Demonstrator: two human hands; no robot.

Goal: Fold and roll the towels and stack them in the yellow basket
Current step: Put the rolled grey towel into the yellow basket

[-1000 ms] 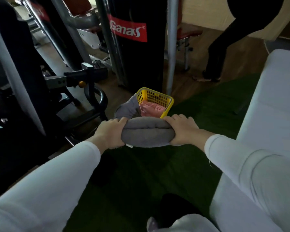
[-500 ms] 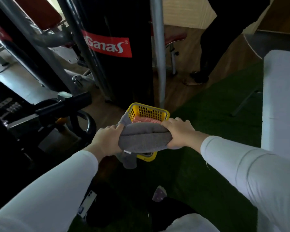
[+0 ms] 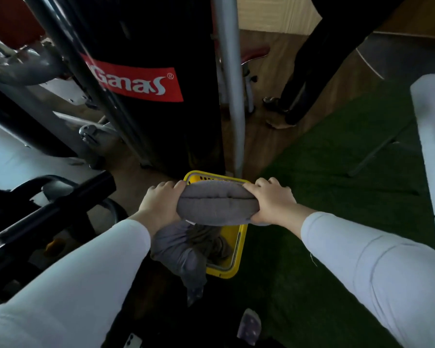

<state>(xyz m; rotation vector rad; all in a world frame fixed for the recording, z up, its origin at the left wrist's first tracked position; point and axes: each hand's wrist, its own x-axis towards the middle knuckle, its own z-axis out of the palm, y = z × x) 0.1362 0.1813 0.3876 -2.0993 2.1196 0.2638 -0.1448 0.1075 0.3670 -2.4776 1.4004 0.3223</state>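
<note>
Stage: the grey rolled towel (image 3: 216,205) was already folded and rolled, so the shaping of this one looked finished; what remained for it, as I judge, was lowering it into the yellow basket (image 3: 239,249).
Done so far: at least one other grey towel (image 3: 186,249) lay in the basket, loose and spilling over its near-left rim toward the floor, so it did not read as a neat stacked roll.
Left to do: setting this roll down, and probably tidying the draped towel; whether more towels waited elsewhere could not be told.
Towel position: the roll was held level in the air, directly over the far half of the basket and hiding most of its opening.
Left hand (image 3: 158,204): clenched on the left end of the roll, its fingers (image 3: 166,187) curled over the top edge.
Right hand (image 3: 271,202): grasping the right end likewise, its fingers (image 3: 264,183) wrapped over the top and the palm against the end.
Towel against fingers: the roll spanned the gap between both hands, pressed at each end, its long seam facing up between them.
Surroundings: the basket stood on the floor where wood met the green mat (image 3: 324,197), just beside a gym machine (image 3: 141,84).
</note>
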